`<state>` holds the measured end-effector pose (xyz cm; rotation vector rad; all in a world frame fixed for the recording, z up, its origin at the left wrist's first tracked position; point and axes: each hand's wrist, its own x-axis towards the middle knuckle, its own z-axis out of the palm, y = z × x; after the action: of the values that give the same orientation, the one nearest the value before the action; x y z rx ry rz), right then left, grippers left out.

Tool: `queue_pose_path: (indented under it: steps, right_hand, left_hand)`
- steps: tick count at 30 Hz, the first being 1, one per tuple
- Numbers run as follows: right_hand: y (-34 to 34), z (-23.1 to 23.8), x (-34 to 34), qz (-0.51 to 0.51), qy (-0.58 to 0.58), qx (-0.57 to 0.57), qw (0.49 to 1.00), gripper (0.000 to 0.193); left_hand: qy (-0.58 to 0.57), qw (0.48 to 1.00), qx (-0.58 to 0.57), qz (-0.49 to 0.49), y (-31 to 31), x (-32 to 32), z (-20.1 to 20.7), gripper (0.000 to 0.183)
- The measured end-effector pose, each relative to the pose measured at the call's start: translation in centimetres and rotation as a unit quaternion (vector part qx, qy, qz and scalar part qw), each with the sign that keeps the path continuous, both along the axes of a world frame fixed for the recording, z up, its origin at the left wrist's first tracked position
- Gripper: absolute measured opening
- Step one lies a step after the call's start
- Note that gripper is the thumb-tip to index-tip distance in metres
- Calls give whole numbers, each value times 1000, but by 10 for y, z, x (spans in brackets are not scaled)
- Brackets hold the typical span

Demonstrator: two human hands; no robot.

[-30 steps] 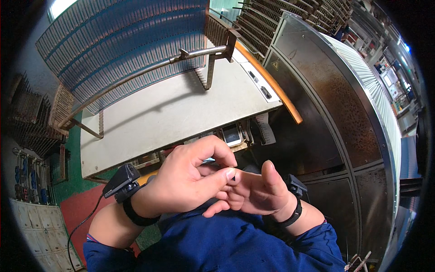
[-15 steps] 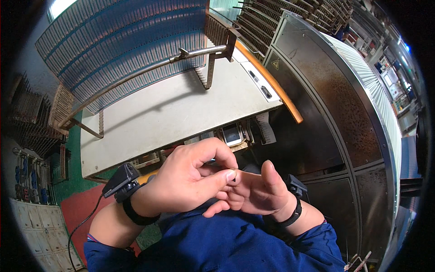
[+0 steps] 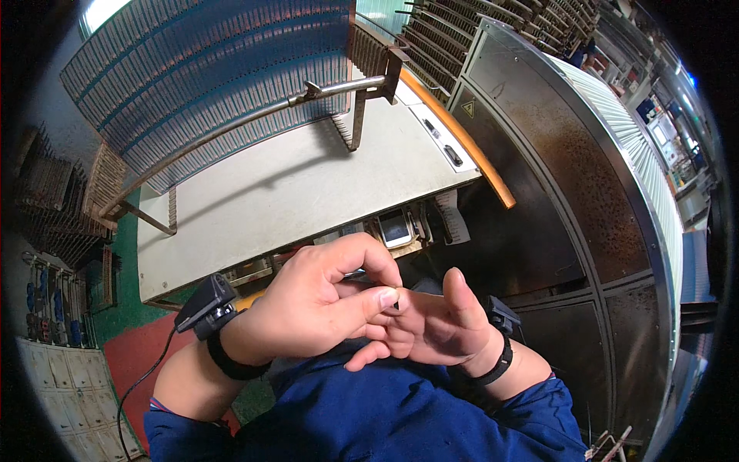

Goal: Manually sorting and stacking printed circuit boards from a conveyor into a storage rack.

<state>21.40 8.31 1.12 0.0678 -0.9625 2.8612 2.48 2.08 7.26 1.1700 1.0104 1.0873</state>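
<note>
The left hand (image 3: 308,296) comes in above the person's lap with its back turned up; the tips of its thumb and index finger are brought close together against the fingers of the right hand (image 3: 439,327), and whether that grip pinches a thin object or only the other hand's skin I cannot tell; a small dark spot (image 3: 396,305) shows right beside the left thumbnail, between the two hands, too small to identify.

The right hand lies palm up; its thumb stands raised and spread from the fingers, which reach toward the left hand and are partly covered by it; each wrist carries a black strap, and a black cable (image 3: 145,385) hangs from the device (image 3: 206,308) on the left one.

Beyond the hands stands a white table (image 3: 239,215); on it a rusty metal rack (image 3: 239,148) bears a large blue ribbed panel (image 3: 223,77); a small black object (image 3: 453,156) lies at the table's right end, near an orange rail (image 3: 483,171); beneath the front edge sit a pale-framed device (image 3: 395,229) and, beside it, a hanging paper strip (image 3: 453,217); to the right rises a rust-stained metal cabinet (image 3: 531,115); pale lockers (image 3: 65,377) stand at lower left.
</note>
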Motion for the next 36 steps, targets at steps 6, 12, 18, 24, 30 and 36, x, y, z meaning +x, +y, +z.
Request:
queue_pose_path:
  steps: [6,12,18,24,30,36]
  right_hand:
    - [-1,1,-1,3,-11,5,1000,107]
    - [-3,1,-1,-12,2,-28,1000,103]
    - [-3,2,-2,-9,1,-31,999,102]
    - [-2,4,-3,-15,9,-32,999,103]
    - [-2,3,-1,-14,7,-20,1000,101]
    - [-2,5,-1,-11,-1,-21,1000,100]
  left_hand:
    - [-8,1000,-14,-4,0,-1,-2,9]
    - [17,1000,24,-5,1,-3,-8,9]
    - [-25,999,12,-21,-1,-1,-7,9]
    - [2,1000,2,-4,-1,-1,-4,10]
    - [16,999,14,24,-2,1,-3,11]
    - [65,997,38,20,-3,1,0,12]
